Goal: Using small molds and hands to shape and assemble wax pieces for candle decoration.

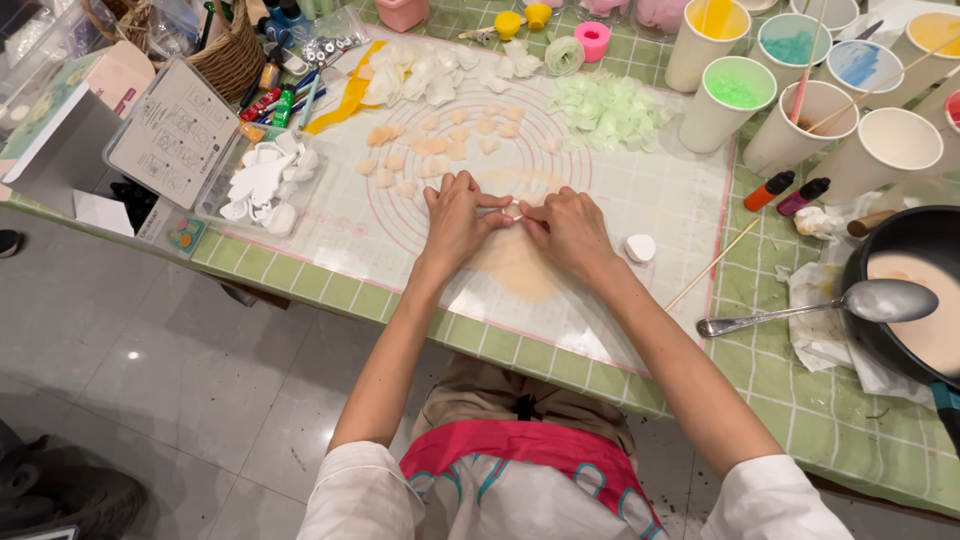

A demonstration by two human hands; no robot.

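From the head view, I see my left hand (455, 222) and right hand (568, 228) pinched together on a small pale, probably waxy, petal-like piece (514, 212), pressing it flat against the translucent silicone mat with pink rings (660, 200), beside a beige smear (520, 265)

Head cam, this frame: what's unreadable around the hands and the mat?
- Small pale piece: pinched between left hand and right hand; fingertips hide its shape.
- Black pan: cut off by the right edge.
- Instruction sheet: drawings too small to make out.
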